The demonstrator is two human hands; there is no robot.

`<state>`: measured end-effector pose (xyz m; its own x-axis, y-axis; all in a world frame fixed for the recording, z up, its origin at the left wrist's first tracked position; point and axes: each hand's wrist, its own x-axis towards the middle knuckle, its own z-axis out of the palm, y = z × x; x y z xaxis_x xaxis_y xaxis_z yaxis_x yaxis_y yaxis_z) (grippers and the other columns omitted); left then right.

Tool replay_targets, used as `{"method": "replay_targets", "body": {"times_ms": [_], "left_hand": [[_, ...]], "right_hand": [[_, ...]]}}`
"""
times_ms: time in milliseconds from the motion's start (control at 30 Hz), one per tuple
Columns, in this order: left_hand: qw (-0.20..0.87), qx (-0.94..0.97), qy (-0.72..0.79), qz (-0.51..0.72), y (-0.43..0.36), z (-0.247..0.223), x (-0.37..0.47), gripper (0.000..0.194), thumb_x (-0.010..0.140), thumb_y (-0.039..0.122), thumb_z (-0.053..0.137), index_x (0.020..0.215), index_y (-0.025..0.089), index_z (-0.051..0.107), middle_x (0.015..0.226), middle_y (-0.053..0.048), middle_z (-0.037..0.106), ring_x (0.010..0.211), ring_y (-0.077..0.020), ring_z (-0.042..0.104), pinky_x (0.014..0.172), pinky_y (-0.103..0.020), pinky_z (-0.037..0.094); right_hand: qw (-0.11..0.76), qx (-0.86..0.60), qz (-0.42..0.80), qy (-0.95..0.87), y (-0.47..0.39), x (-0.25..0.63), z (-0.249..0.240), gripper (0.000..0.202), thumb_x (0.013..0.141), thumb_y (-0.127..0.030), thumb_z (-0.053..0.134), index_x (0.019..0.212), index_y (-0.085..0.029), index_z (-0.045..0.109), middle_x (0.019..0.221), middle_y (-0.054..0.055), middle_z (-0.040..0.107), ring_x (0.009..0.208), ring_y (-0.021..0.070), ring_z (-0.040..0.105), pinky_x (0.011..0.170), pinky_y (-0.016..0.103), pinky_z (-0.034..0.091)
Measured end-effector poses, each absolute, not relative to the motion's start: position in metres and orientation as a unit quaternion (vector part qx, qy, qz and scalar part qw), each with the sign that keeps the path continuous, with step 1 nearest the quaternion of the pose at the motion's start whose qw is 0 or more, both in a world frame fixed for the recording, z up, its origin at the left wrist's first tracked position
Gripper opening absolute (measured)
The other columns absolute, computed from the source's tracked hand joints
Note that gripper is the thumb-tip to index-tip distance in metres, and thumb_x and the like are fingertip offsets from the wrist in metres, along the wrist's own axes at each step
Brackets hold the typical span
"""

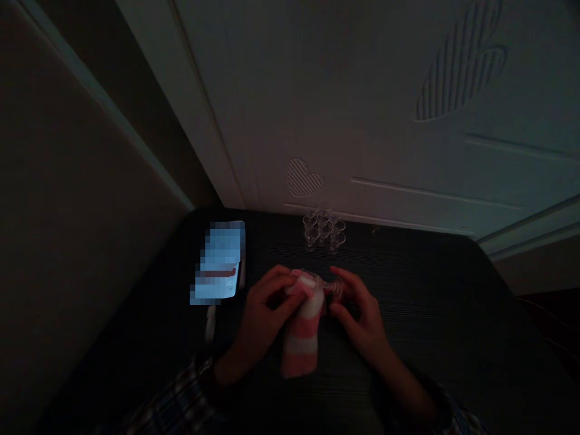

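Left hand: fingers closed on pink-and-white striped cloth at the bowl of a small clear stemmed glass, above the dark table; right hand: fingers around foot, grip unclear; apparently wiping; calls for gentle turning.

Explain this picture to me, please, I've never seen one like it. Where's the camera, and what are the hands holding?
There's no machine here: these are a person's bare hands, seen by a camera worn on the head, looking forward and down. The left hand holds a pink-and-white striped cloth around one end of a small clear stemmed glass. The right hand curves its fingers about the other end; dim light hides how firmly. On the dark table, similar clear stemmed glasses stand grouped near a white panel with raised hearts. To the left is a brightly lit flat screen, its picture blurred.
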<state>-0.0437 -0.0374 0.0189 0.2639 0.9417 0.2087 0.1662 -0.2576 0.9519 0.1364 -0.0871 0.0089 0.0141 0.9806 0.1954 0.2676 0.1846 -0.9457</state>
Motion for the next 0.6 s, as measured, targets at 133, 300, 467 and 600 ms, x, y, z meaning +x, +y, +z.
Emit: {"method": "replay_targets", "body": {"times_ms": [133,300,467,600], "left_hand": [[0.454,0.667,0.407,0.427,-0.0372,0.0186,-0.0436,0.009,0.073,0.022,0.062,0.080,0.017,0.066,0.086,-0.003,0.057,0.080,-0.0155,0.057,0.064,-0.023,0.046],[0.442,0.694,0.381,0.422,-0.0379,0.0160,-0.0440,0.009,0.074,0.021,0.061,0.081,0.018,0.066,0.084,-0.003,0.057,0.078,-0.0147,0.056,0.066,-0.024,0.045],[0.409,0.727,0.363,0.416,-0.0388,0.0148,-0.0451,0.008,0.075,0.022,0.061,0.081,0.019,0.066,0.084,-0.002,0.057,0.078,-0.0137,0.055,0.066,-0.023,0.044],[0.400,0.735,0.359,0.414,-0.0384,0.0144,-0.0460,0.007,0.074,0.021,0.061,0.079,0.019,0.066,0.084,-0.002,0.057,0.077,-0.0136,0.056,0.067,-0.024,0.045]], "right_hand": [[0.502,-0.530,0.354,-0.585,-0.0888,0.1366,0.0066,0.032,0.081,-0.023,0.054,0.111,-0.024,0.045,0.083,-0.001,0.060,0.070,0.0122,0.057,0.063,0.022,0.044],[0.483,-0.533,0.351,-0.600,-0.0901,0.1394,0.0057,0.019,0.081,-0.025,0.052,0.100,-0.021,0.051,0.070,-0.003,0.057,0.062,0.0116,0.054,0.057,0.021,0.040],[0.485,-0.537,0.369,-0.583,-0.0890,0.1398,0.0055,0.014,0.084,-0.027,0.046,0.090,-0.019,0.055,0.062,-0.003,0.053,0.056,0.0102,0.050,0.054,0.021,0.037],[0.477,-0.534,0.390,-0.578,-0.0883,0.1403,0.0021,0.020,0.085,-0.032,0.044,0.078,-0.017,0.055,0.054,-0.004,0.048,0.048,0.0086,0.045,0.048,0.020,0.033]]}}
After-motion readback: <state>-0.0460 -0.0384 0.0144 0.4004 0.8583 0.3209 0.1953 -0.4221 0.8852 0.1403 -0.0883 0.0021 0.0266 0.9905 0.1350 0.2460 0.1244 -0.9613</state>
